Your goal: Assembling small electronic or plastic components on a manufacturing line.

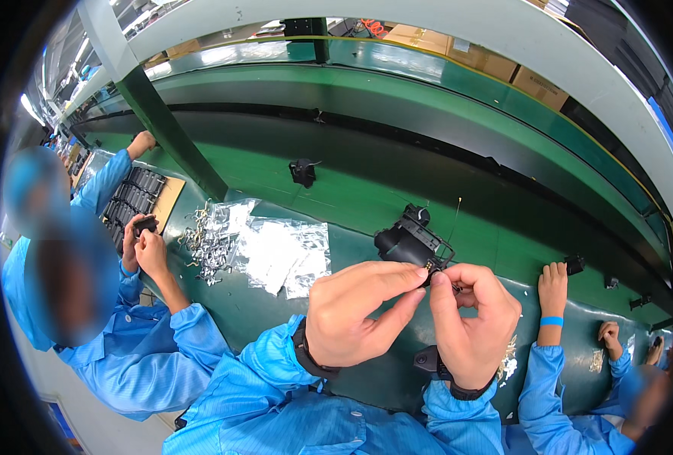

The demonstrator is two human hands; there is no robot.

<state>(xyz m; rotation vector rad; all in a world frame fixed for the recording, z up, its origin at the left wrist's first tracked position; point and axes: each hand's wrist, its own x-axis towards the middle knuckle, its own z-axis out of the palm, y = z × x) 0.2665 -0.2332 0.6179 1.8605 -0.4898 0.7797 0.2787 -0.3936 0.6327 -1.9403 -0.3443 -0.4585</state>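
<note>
My left hand [363, 311] and my right hand [473, 322] meet in front of me, thumb and fingers pinched together on each. A tiny gold-coloured piece [429, 266] shows at the left fingertips. The right fingers close around a small black part, mostly hidden behind them. Just past my fingertips sits a black plastic housing [406, 241] with a frame-like edge. A thin wire with a gold tip [459, 200] sticks up beside it. Whether the housing is joined to the held parts I cannot tell.
Left of my hands lie clear plastic bags [287, 254] and a heap of small metal parts [206, 246]. A black unit [303, 172] rests on the green conveyor [253, 163]. Co-workers in blue sit on both sides, one hand [553, 292] near another black unit [574, 265]. A green post [173, 136] stands at left.
</note>
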